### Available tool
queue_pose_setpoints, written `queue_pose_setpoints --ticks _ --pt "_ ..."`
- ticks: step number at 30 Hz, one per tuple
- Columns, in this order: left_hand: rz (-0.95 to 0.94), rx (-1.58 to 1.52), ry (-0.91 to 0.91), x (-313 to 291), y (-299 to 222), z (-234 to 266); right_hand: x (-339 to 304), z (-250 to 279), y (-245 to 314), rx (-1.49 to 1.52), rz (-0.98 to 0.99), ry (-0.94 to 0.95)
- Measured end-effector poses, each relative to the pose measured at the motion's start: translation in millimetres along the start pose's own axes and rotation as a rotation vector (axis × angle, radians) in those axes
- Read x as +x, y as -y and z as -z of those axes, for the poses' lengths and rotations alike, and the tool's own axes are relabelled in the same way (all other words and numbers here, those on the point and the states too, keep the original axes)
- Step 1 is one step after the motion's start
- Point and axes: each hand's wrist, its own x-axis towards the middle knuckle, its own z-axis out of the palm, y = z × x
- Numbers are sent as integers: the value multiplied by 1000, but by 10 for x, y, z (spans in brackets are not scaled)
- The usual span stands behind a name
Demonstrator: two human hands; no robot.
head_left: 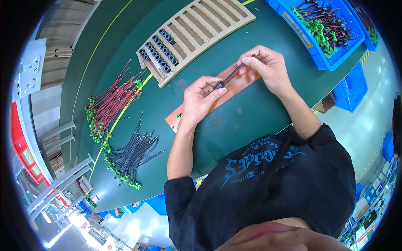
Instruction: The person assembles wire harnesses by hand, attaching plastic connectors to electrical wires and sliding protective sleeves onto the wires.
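Between thumb and fingers, my left hand (200,97) pinches a small black cylinder (218,85). Thin red and black wires (233,75) run from it up to my right hand (268,69), whose closed thumb and fingertips grip their far end. Both hands are above an orange strip (226,97) lying aslant on the green table (251,129). A green connector (179,116) shows beside my left wrist. Beyond my hands, a beige slotted tray (201,31) holds rows of black ring-shaped cores (161,52) in its left slots.
Left on the table lie a fan of red wires (113,104) and a bundle of black wires (136,152), both with green connectors. At the far right, a blue bin (322,62) holds red and black wire assemblies with green connectors. Another blue bin (351,90) is below the table's right edge.
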Motion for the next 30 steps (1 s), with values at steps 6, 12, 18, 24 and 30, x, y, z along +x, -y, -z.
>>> queue_pose_setpoints --ticks 6,12,18,24,30 --pt "-37 -127 -3 -22 28 -4 51 -82 30 354 -64 96" --pt "-9 -50 -12 -23 23 -2 40 -93 90 125 84 100" --pt "0 9 -16 -43 92 9 45 -48 54 161 4 75" --pt "2 -56 49 -46 60 24 37 -125 -69 632 -167 32" --pt "7 -76 39 -45 50 13 39 -140 -41 403 -43 9"
